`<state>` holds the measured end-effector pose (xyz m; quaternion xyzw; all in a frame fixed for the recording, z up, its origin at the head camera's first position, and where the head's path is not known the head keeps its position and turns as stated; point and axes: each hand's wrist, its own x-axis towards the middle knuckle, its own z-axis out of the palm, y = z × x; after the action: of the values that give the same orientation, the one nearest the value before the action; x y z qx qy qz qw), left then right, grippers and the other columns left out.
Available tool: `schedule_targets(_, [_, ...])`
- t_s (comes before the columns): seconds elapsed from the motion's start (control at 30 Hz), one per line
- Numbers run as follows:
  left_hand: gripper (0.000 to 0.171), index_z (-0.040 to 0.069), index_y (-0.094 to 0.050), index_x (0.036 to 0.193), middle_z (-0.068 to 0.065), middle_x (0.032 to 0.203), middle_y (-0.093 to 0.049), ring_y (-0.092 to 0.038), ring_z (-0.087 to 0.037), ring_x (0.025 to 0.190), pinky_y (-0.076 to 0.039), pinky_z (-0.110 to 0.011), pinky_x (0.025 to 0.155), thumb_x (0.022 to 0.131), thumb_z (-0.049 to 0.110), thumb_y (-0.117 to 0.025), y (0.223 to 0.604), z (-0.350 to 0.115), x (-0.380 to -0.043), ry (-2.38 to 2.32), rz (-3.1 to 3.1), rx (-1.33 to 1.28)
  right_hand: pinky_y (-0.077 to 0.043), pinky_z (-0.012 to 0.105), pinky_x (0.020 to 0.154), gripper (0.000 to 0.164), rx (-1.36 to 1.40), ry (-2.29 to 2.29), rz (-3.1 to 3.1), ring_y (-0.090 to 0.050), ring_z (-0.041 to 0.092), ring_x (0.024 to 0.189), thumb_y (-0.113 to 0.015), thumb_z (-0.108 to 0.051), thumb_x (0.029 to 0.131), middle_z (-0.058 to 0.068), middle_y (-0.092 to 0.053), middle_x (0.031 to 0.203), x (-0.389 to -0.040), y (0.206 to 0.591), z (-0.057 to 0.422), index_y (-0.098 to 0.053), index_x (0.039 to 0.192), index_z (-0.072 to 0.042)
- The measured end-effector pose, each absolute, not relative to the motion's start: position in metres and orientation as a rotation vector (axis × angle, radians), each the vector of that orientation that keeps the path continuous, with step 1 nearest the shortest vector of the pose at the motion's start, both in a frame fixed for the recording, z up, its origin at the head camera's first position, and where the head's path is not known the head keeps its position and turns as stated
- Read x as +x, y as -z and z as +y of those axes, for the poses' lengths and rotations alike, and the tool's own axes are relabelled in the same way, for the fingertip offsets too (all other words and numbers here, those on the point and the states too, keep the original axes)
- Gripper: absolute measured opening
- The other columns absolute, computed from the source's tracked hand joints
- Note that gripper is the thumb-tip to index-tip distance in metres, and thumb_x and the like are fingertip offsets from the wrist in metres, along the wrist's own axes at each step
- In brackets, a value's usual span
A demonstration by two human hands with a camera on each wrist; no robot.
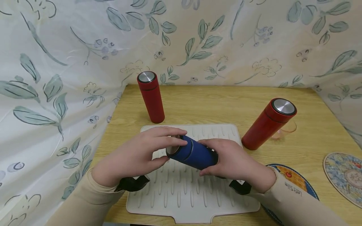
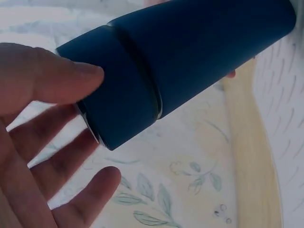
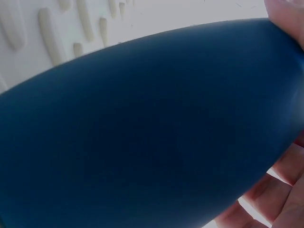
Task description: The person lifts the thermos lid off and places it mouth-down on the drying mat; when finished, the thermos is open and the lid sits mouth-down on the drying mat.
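A blue flask [image 1: 202,155], lid [image 1: 182,153] on and not yet set down, tilts above a white mat [image 1: 181,194], left hand [image 1: 147,150] pinching its lid, right hand [image 1: 230,158] gripping its base end, judged mid-handling.

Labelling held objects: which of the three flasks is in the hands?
The blue flask, held tilted by the left hand and right hand; the far-left red flask and nearer red flask stand upright on the table, untouched.
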<state>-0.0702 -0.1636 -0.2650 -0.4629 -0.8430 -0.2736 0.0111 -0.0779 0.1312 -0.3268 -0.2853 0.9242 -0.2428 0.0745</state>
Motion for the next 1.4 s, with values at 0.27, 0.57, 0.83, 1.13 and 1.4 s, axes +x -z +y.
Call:
schedule_targets(0.27, [0.054, 0.021, -0.068, 0.124, 0.011, 0.107, -0.069, -0.062, -0.006, 0.09, -0.054, -0.029, 0.073, 0.084, 0.057, -0.076, 0.269, -0.156, -0.069, 0.729, -2.795, -1.026, -0.054, 0.042, 0.091, 0.088, -0.873, 0.676, 2.764, -0.065, 0.011, 0.105, -0.09, -0.06, 0.064, -0.01, -0.069, 0.122, -0.076, 0.325, 0.129, -0.06, 0.139, -0.025])
schedule_targets(0.57, [0.066, 0.027, -0.062, 0.14, 0.005, 0.153, -0.049, -0.048, -0.017, 0.138, -0.05, -0.045, 0.104, 0.08, 0.014, -0.086, 0.266, -0.17, -0.07, 0.92, -2.696, -1.345, -0.056, 0.041, 0.089, 0.09, -0.851, 0.707, 2.768, -0.066, 0.012, 0.103, -0.089, -0.061, 0.065, -0.007, -0.07, 0.123, -0.078, 0.326, 0.128, -0.06, 0.14, -0.021])
schedule_targets(0.83, [0.051, 0.025, -0.067, 0.127, 0.011, 0.117, -0.065, -0.061, -0.01, 0.102, -0.055, -0.034, 0.082, 0.081, 0.038, -0.085, 0.269, -0.165, -0.071, 0.941, -2.851, -1.07, -0.055, 0.044, 0.092, 0.088, -0.847, 0.659, 2.745, -0.065, 0.013, 0.105, -0.09, -0.059, 0.065, -0.008, -0.069, 0.124, -0.078, 0.325, 0.126, -0.06, 0.14, -0.024])
schedule_targets(1.13, [0.066, 0.027, -0.061, 0.138, 0.01, 0.145, -0.054, -0.052, -0.013, 0.131, -0.05, -0.044, 0.102, 0.079, 0.044, -0.086, 0.272, -0.168, -0.07, 0.89, -2.823, -1.14, -0.055, 0.045, 0.092, 0.09, -0.872, 0.655, 2.756, -0.066, 0.017, 0.106, -0.087, -0.062, 0.066, -0.004, -0.069, 0.125, -0.08, 0.328, 0.127, -0.06, 0.141, -0.02])
schedule_targets(1.4, [0.058, 0.023, -0.066, 0.134, 0.001, 0.151, -0.05, -0.049, -0.019, 0.137, -0.052, -0.041, 0.102, 0.081, 0.003, -0.082, 0.272, -0.171, -0.071, 0.923, -2.649, -1.429, -0.055, 0.045, 0.092, 0.089, -0.871, 0.662, 2.751, -0.066, 0.017, 0.107, -0.089, -0.06, 0.065, -0.005, -0.069, 0.126, -0.081, 0.328, 0.13, -0.059, 0.141, -0.022])
